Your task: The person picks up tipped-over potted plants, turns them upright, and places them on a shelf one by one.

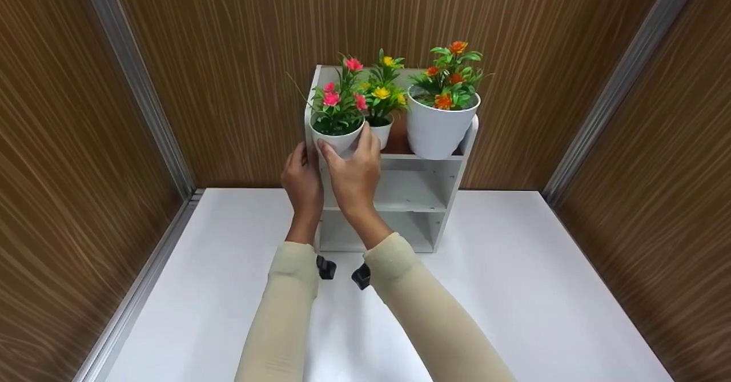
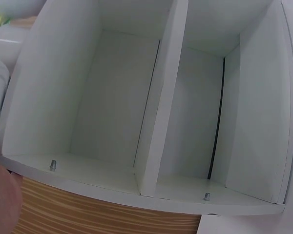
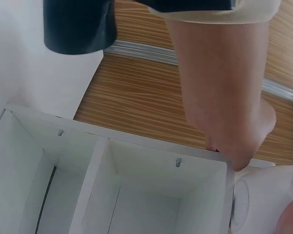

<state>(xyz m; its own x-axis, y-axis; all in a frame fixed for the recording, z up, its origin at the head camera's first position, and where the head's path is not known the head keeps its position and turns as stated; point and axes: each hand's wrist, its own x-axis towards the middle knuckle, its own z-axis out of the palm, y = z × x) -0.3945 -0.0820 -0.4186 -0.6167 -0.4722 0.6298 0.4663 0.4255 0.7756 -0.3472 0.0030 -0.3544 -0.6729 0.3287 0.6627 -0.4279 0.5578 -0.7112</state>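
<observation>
A white pot (image 1: 341,142) with pink flowers and green leaves sits at the left front of the white shelf unit's top (image 1: 394,156). My right hand (image 1: 357,179) holds this pot, thumb on the front and fingers round its right side. At the unit's left side panel, my left hand (image 1: 302,185) grips the edge just below the pot. The right wrist view shows the pot's base (image 3: 240,204) beside the top board, with the left hand (image 3: 237,139) at the panel's corner. Part of the left fingers is hidden behind the panel.
A small white pot (image 1: 380,135) with yellow flowers stands behind, right of the pink one. At the right end of the top is a larger white pot (image 1: 440,131) with orange flowers. Two compartments lie below. Wood-grain walls (image 1: 240,85) surround the white table (image 1: 514,290).
</observation>
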